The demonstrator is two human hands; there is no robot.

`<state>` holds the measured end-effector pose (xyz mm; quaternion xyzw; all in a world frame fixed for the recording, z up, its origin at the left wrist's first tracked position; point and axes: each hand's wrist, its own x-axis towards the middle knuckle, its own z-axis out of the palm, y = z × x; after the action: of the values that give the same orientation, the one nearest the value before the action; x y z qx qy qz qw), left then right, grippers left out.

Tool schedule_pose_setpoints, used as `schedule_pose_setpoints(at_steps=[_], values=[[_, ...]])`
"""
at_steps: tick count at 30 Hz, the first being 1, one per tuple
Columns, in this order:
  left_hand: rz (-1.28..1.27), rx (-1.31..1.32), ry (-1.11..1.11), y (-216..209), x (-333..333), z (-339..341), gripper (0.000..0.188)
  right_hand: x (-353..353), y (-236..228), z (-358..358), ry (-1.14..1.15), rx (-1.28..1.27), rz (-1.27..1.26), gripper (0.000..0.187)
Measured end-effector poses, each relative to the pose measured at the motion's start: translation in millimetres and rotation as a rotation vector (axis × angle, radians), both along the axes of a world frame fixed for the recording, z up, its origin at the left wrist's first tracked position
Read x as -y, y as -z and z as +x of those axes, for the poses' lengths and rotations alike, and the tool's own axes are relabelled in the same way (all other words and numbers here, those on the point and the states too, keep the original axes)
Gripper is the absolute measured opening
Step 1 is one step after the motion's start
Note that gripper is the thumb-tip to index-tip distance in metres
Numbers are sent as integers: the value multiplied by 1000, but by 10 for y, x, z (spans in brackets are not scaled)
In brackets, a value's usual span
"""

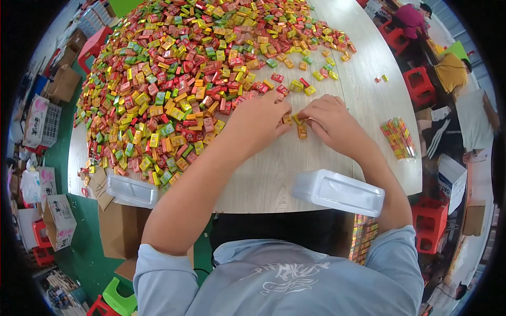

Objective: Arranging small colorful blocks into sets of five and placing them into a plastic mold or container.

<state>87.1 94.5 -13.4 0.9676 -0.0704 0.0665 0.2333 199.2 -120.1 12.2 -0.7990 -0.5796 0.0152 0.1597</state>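
Observation:
Over the pale table [284, 179] my two hands work close together at the right edge of a large heap of small wrapped candies [179, 79] in red, yellow, orange and green. My left hand [261, 121] has its fingers curled round an orange candy [287, 119], partly hidden by them. My right hand [332, 122] pinches at a yellow candy [298, 120], its fingertips bent inward. Just below the fingers lies another orange candy [302, 132]. Several loose candies [303, 84] are scattered beyond my hands.
Two clear plastic containers, one left [132, 190] and one right [340, 192], sit at the table's near edge. A filled block of candies [398, 138] rests at the right. Cardboard boxes [122, 229] and red stools [429, 224] surround the table. Other people [450, 73] are at the far right.

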Motion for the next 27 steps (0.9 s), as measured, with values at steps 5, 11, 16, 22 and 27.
schedule_pose_setpoints(at_steps=[5,11,16,22,27], values=[[-11,33,36,5,18,5,35,17,43,-23,23,-104,39,23],[-16,3,19,-36,48,-5,39,-16,68,-231,78,-55,102,25],[5,23,43,-9,47,12,44,198,69,-136,98,-105,-11,21],[17,36,63,19,48,20,44,74,27,-138,214,-197,74,18],[28,-12,45,-24,42,14,44,3,-90,416,350,-4,133,21]])
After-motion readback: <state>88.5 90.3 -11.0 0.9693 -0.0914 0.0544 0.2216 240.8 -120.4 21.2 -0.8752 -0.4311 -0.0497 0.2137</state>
